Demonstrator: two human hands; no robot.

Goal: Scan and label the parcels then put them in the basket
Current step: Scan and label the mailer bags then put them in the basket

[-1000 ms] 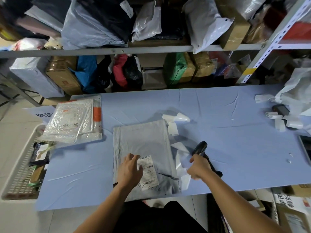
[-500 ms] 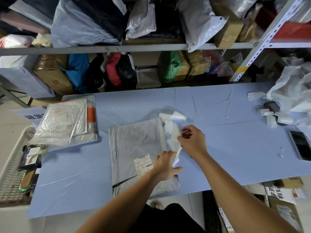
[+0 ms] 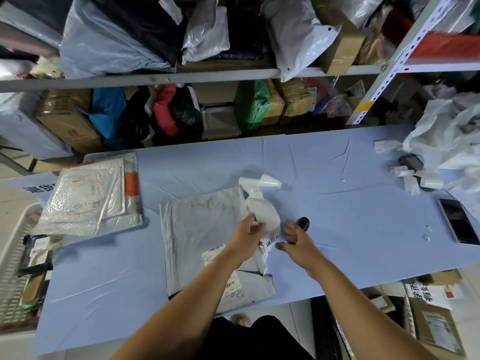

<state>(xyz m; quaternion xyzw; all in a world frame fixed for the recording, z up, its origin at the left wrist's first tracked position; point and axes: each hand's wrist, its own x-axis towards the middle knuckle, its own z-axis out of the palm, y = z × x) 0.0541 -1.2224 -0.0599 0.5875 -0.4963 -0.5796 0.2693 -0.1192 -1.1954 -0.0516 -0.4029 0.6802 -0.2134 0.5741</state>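
Grey parcel (image 3: 205, 237) lies flat on the desk (image 3: 350, 203), under and to the left of the left hand (image 3: 245, 239); its long axis runs away from the person.

Nearest, the left forearm crosses the parcel's near end, beside its printed shipping label (image 3: 215, 252); the left hand pinches a white label strip (image 3: 262, 216) over the parcel's right edge; the right hand (image 3: 296, 242) is just right of that edge, fingers curled at the strip's printed end, though whether it actually grips cannot be told; a black scanner (image 3: 303, 223) lies just beyond its fingers; well left of both hands sit bubble mailers (image 3: 88, 201), and past them the basket (image 3: 10, 268) at the desk's left end. The labelling step looks to be in hand; the sticker likely needs only a short move left onto the parcel, and the left hand is nearer.
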